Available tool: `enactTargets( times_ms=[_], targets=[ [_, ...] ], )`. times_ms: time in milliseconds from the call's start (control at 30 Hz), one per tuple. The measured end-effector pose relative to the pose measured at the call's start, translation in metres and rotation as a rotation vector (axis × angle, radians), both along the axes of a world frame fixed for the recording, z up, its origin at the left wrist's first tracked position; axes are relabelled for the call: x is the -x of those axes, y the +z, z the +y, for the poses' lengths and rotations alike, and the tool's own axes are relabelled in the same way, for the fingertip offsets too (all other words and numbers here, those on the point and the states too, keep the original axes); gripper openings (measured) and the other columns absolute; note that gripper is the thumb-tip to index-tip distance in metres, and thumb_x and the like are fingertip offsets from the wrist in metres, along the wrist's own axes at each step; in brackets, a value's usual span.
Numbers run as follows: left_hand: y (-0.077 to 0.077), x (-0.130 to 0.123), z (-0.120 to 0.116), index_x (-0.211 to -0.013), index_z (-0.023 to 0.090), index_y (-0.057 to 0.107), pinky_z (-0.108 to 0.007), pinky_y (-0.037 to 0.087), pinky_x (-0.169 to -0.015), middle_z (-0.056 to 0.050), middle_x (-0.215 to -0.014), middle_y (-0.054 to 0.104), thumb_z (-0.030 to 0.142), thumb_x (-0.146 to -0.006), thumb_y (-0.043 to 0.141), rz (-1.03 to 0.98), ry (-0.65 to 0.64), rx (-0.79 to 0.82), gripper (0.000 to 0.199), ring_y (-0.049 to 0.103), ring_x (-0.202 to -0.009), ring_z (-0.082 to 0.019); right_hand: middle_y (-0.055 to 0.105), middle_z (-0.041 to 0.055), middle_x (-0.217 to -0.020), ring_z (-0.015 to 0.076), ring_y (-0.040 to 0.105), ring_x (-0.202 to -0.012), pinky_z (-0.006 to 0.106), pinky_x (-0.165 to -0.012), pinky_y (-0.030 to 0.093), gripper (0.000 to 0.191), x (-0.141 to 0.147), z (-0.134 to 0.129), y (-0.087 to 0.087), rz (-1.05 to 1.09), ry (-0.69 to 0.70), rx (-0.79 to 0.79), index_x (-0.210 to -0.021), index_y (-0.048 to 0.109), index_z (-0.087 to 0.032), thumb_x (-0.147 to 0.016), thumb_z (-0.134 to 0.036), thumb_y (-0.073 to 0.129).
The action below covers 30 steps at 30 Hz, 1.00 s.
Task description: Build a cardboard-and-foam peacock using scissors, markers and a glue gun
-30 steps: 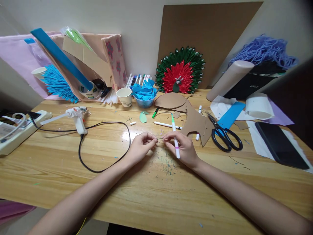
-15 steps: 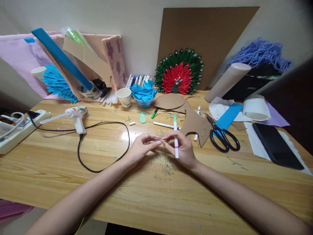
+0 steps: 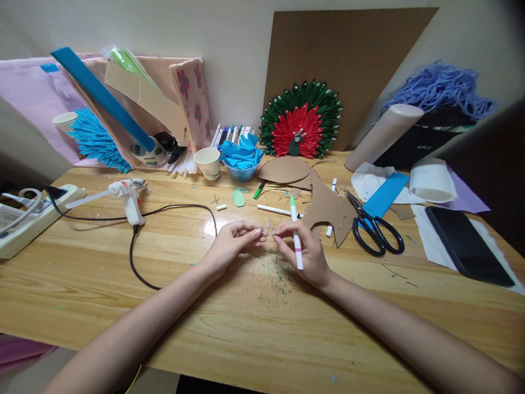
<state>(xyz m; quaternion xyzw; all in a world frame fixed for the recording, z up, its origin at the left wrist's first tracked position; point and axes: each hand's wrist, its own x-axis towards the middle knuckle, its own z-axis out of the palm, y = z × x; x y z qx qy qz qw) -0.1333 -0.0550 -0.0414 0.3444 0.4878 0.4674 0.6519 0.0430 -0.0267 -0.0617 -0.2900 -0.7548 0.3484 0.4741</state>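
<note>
My right hand [image 3: 307, 253] has a white marker with a green tip [image 3: 298, 255] lodged upright between its fingers. Its thumb and forefinger almost meet, and a tiny piece may sit at their tips, too small to name. A short gap to the left, my left hand [image 3: 235, 241] is closed in a pinch. Something thin and small seems to be at its fingertips, but I cannot make out what. Just beyond the hands lie a light green paper cutout [image 3: 238, 197], a white marker cap [image 3: 221, 207] and another white marker [image 3: 279, 210].
Left stands a glue gun [image 3: 130, 201] with its black cord on the table. Cardboard cutouts [image 3: 328, 205], black-handled scissors [image 3: 378, 235] and a phone [image 3: 467, 245] lie to the right. A paper cup [image 3: 207, 163], a bowl of blue strips [image 3: 241, 156] and a red-green peacock craft [image 3: 301, 123] stand behind.
My hands have moved slightly apart, so their fingertips no longer meet. The marker stays in my right hand, its lower end tilted a little rightward.
</note>
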Motion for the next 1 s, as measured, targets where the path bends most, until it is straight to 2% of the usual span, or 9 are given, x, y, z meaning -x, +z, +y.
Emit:
enactTargets(
  times_ms=[133,300,433,500,600,667,800,1000],
  targets=[
    [0.002,0.001,0.001,-0.081,0.011,0.065,-0.027,0.049,-0.075,-0.005,-0.075,0.069,0.033,-0.064,0.075,0.024,0.021,0.027,0.029,0.063,-0.071,-0.013,0.061,0.0026,-0.089,0.0151,0.061,-0.081,0.03,-0.07,0.052,0.013,-0.003,0.003,0.0,0.029,-0.004,0.086,-0.096,0.056,-0.024,-0.086,-0.018,0.051],
    [0.002,0.002,0.0,-0.081,0.012,0.067,-0.029,0.048,-0.08,-0.004,-0.077,0.067,0.033,-0.069,0.071,0.062,-0.009,0.02,0.024,0.063,-0.076,-0.013,0.063,0.0039,-0.089,0.0169,0.061,-0.079,0.035,-0.072,0.051,0.028,-0.01,0.011,0.001,0.121,0.051,0.126,-0.106,0.059,-0.025,-0.092,-0.033,0.037],
    [0.004,0.003,0.0,-0.086,0.012,0.067,-0.027,0.047,-0.075,-0.004,-0.076,0.062,0.031,-0.074,0.065,0.083,-0.077,0.035,0.023,0.06,-0.074,-0.013,0.065,0.006,-0.098,0.0195,0.062,-0.088,0.037,-0.077,0.051,0.03,-0.012,0.017,0.001,0.193,0.168,0.279,-0.112,0.058,-0.024,-0.089,-0.036,0.043],
    [0.006,0.004,0.0,-0.087,0.011,0.066,-0.023,0.044,-0.065,-0.002,-0.072,0.058,0.029,-0.076,0.061,0.115,-0.109,0.049,0.021,0.055,-0.067,-0.009,0.065,0.0055,-0.1,0.0183,0.063,-0.088,0.033,-0.077,0.051,0.026,-0.013,0.019,0.0,0.173,0.253,0.361,-0.108,0.061,-0.024,-0.086,-0.032,0.05],
    [0.008,0.004,-0.001,-0.082,0.012,0.064,-0.019,0.033,-0.052,0.002,-0.064,0.05,0.028,-0.078,0.055,0.159,-0.159,0.064,0.018,0.046,-0.057,-0.007,0.067,0.0034,-0.093,0.0156,0.064,-0.083,0.027,-0.072,0.052,0.018,-0.014,0.023,-0.003,0.177,0.318,0.483,-0.099,0.065,-0.023,-0.084,-0.027,0.056],
    [0.007,0.004,-0.002,-0.076,0.013,0.062,-0.02,0.028,-0.051,0.002,-0.061,0.048,0.03,-0.08,0.052,0.157,-0.215,0.062,0.02,0.043,-0.055,-0.007,0.067,0.0029,-0.089,0.015,0.064,-0.08,0.026,-0.069,0.051,0.016,-0.014,0.024,-0.005,0.19,0.334,0.556,-0.095,0.066,-0.022,-0.083,-0.028,0.057],
    [0.003,0.004,-0.004,-0.069,0.015,0.059,-0.022,0.028,-0.053,0.001,-0.063,0.049,0.033,-0.082,0.046,0.173,-0.344,0.024,0.026,0.04,-0.055,-0.008,0.067,0.0041,-0.085,0.0165,0.064,-0.079,0.029,-0.071,0.051,0.019,-0.014,0.026,-0.006,0.177,0.368,0.648,-0.092,0.066,-0.019,-0.081,-0.031,0.058],
    [0.002,0.003,-0.004,-0.068,0.016,0.059,-0.024,0.027,-0.054,0.001,-0.061,0.047,0.029,-0.082,0.042,0.209,-0.379,-0.011,0.026,0.038,-0.056,-0.01,0.064,0.0027,-0.078,0.0148,0.061,-0.072,0.029,-0.068,0.05,0.017,-0.011,0.026,-0.006,0.198,0.384,0.678,-0.088,0.065,-0.018,-0.08,-0.031,0.056]
  ],
)
